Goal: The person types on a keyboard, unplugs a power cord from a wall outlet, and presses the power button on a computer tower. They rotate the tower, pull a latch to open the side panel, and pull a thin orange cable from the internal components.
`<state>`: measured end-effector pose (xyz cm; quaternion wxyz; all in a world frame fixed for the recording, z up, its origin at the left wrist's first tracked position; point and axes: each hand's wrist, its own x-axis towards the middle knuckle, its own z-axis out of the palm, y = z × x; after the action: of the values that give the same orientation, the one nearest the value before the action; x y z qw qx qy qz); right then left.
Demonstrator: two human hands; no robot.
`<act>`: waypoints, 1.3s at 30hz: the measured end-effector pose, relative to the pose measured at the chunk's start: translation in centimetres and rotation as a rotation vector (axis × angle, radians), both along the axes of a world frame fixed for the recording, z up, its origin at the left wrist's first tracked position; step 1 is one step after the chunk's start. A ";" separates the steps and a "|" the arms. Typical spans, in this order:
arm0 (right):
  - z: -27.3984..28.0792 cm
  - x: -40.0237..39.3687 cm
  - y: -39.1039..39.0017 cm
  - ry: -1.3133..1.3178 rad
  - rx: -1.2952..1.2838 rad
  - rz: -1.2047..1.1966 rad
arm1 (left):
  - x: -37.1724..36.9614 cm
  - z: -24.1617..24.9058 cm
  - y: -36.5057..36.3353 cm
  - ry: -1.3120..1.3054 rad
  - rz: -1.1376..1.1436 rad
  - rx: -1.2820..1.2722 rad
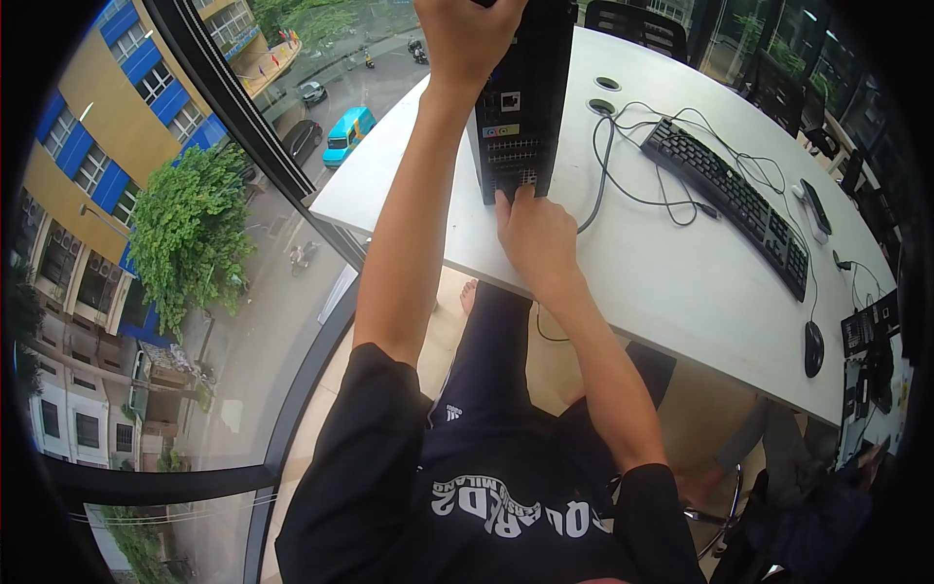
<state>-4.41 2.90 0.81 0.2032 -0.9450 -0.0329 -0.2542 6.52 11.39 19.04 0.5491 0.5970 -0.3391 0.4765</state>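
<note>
A black desktop computer tower (545,107) stands at the near left of the white table, its back with ports and vents turned toward me. My left hand (472,34) is at the tower's upper left edge, fingers curled on it and partly cut off by the frame. Low on the tower's back, my right hand (540,234) has thumb and forefinger in a pinch against the vented part. A thick grey cable (600,180) runs from a table hole to the side of this hand. What the fingertips pinch is hidden.
On the white table (671,282) lie a black keyboard (730,200), a mouse (813,348) and loose cables. Two cable holes (607,84) are beyond. A desk phone (871,321) is at far right. A glass wall with a dark frame (292,419) borders the left.
</note>
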 end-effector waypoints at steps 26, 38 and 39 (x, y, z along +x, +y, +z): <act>2.7 -11.5 -32.2 0.020 -0.137 -0.075 | -0.7 0.0 -0.6 0.139 -0.042 -0.054; 3.8 -11.3 -31.0 0.058 -0.018 0.078 | -0.1 0.0 -0.3 -0.014 0.045 -0.019; 3.8 -10.9 -30.6 0.014 -0.006 0.064 | -0.4 0.0 -0.3 0.009 0.025 -0.022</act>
<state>-15.31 -27.66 4.60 0.2087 -0.9458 -0.0623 -0.2411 6.16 11.04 19.02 0.5511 0.5973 -0.3237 0.4845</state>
